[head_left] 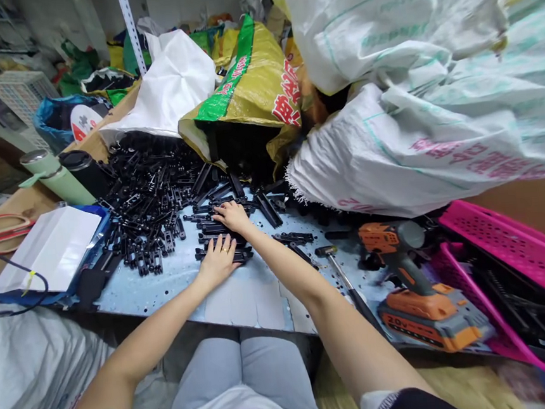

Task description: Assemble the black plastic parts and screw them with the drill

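Observation:
My left hand point(218, 257) lies flat with fingers stretched out on a small stack of black plastic strips point(212, 229) on the pale blue table point(242, 296). My right hand point(232, 215) rests just beyond it, fingers spread over the far end of the same strips. A large heap of black plastic parts point(149, 183) spreads to the left of both hands. Neither hand grips anything.
An orange cordless drill point(416, 287) and a hammer point(343, 275) lie at right, beside a pink basket point(510, 253). Woven sacks point(415, 90) and a yellow-green bag point(247, 86) crowd the back. Green and black flasks point(60, 175), red scissors point(1, 231) and a white box point(47, 249) sit at left.

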A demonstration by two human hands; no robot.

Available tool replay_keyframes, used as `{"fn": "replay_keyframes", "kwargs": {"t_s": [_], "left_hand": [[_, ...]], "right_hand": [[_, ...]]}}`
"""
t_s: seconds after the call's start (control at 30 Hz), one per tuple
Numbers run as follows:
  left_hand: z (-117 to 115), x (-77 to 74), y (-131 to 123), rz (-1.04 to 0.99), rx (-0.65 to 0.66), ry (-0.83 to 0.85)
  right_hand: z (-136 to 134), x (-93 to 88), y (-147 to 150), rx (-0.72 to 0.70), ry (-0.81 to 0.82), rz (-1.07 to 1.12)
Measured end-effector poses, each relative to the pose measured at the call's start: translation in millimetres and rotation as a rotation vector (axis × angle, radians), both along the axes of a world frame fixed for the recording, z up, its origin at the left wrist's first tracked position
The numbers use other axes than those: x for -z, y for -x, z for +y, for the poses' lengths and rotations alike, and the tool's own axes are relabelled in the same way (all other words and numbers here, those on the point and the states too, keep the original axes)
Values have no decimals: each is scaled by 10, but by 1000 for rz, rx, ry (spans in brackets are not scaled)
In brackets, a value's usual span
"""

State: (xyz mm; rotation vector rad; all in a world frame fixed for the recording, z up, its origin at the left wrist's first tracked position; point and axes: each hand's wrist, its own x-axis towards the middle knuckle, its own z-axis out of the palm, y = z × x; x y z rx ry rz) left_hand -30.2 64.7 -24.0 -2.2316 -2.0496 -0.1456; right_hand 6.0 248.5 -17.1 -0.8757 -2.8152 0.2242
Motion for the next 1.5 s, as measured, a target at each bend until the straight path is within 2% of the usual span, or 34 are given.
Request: {"fn": "replay_keyframes", "kwargs": {"t_s": [0.1,0.17,0.23,0.27,0.33,0.47,0.53,0.6,0.67,0.73,0.8,0.87,0.93,1.03,1.13,1.2,1.27,1.37,1.43,1.5], "left_hand": [[-36,-59,-43,-37,31,-15],[-60,-136,-71,-92,71,-82],[-38,-238,-16,-167,36,-174],[-6,-293,57,-204,-31,-215],[88,-393,291,-238,-246,-260],[279,-460,881,-119,-739,-207],[331,-412,1091,-78,-879,-144],[347,-350,1201,-75,-922,-85],[319,-317,1232,-84,-919,-90],[236,-333,1208,-126,-870,-217],[90,-388,1137,-246,-742,-439],[-108,-457,1012,-428,-562,-636],[-327,-510,834,-586,-410,-725],[-606,-519,507,-723,-283,-649],[-762,-461,191,-857,-219,-413],[-812,-429,18,-887,-220,-277],[-844,-422,-125,-867,-223,-199],[-872,-446,-313,-919,-184,-128],[-877,-465,-430,-1022,-176,-77],[-869,-479,-528,-1108,-198,-64]], "right_hand": [[266,-103,63,170,-24,103],[485,-146,90,347,-30,121],[691,-154,123,468,-1,87],[781,-147,141,494,30,70],[929,-123,176,503,99,54],[1067,-109,170,488,218,140],[1011,-143,85,465,369,317],[822,-194,-88,399,574,515],[484,-246,-372,264,711,634],[23,-283,-759,74,725,646],[-492,-305,-1205,-93,646,523],[-974,-320,-1634,-195,518,332],[-1357,-328,-1962,-218,397,100],[-1704,-311,-2156,-146,267,-78],[-1820,-235,-2033,-152,194,-11],[-1813,-167,-1882,-162,222,81],[-1781,-110,-1745,-72,375,242],[-1765,-74,-1605,119,827,566],[-1798,-87,-1559,174,1122,727],[-1843,-120,-1555,181,1298,821]]}}
